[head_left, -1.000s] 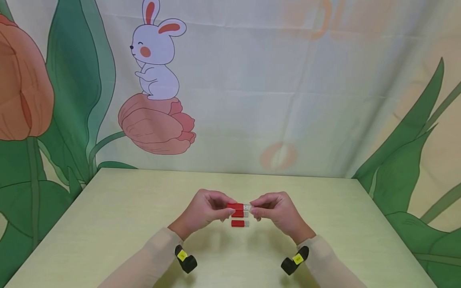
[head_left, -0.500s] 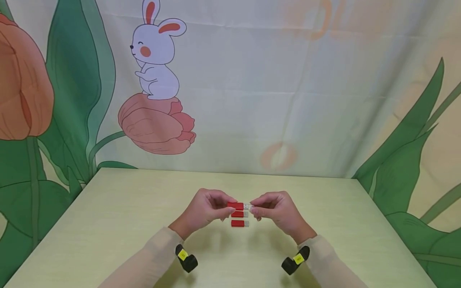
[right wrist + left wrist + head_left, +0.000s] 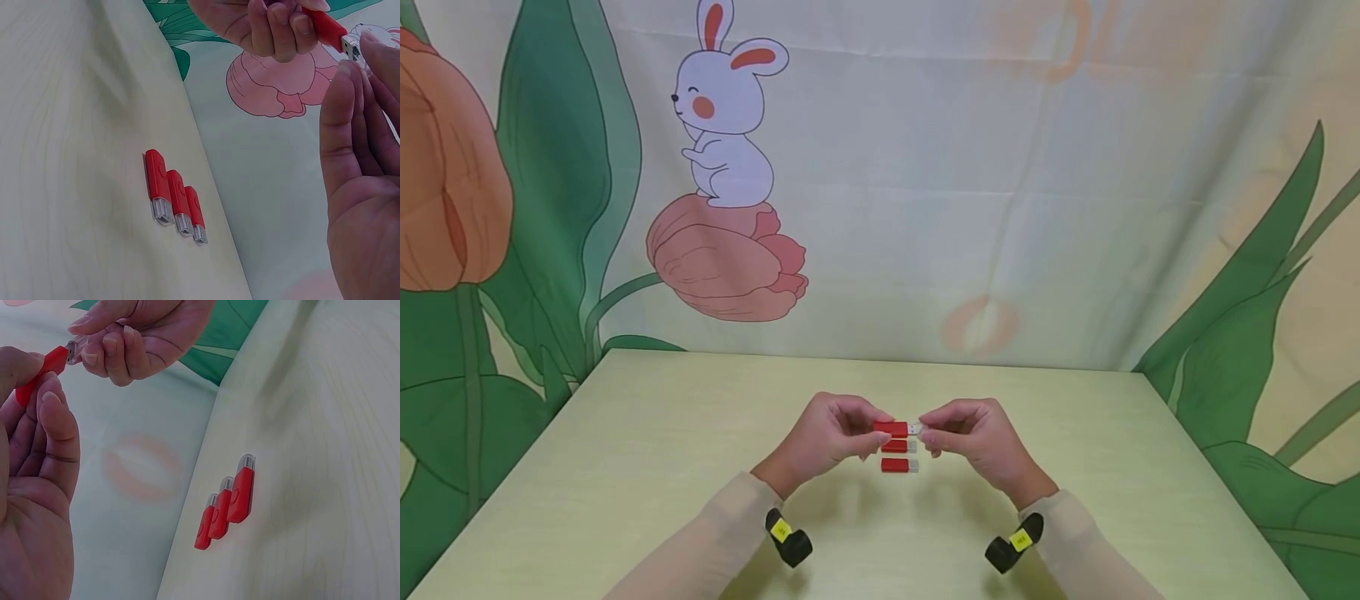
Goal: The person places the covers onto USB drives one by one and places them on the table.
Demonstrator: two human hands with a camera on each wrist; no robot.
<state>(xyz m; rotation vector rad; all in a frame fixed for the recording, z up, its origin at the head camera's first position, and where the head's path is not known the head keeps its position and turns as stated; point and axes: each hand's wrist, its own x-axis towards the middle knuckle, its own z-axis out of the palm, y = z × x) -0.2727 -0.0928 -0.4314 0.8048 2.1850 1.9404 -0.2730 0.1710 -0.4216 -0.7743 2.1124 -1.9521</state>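
My left hand (image 3: pixel 831 433) pinches a red USB stick (image 3: pixel 892 429) by its body above the table, its metal plug pointing right. Opposite it, the fingertips of my right hand (image 3: pixel 976 435) pinch a small clear cap (image 3: pixel 76 352) at the plug end. In the right wrist view bare metal of the plug (image 3: pixel 351 47) shows; how far the cap reaches over the tip is hidden by the fingers. Below, three more red USB sticks lie in a row, the nearest (image 3: pixel 242 490), the middle one (image 3: pixel 220 511) and the farthest (image 3: pixel 204 524), each with a clear cap on.
The pale wooden table (image 3: pixel 685 467) ends at a printed cloth backdrop (image 3: pixel 880 208) with a rabbit and tulips. Black wrist cameras sit on both sleeves, the left camera (image 3: pixel 790 540) and the right camera (image 3: pixel 1013 546).
Both hands stay nearly in place, holding the USB stick and cap. Only slight shifts of the held stick and right fingers are visible.
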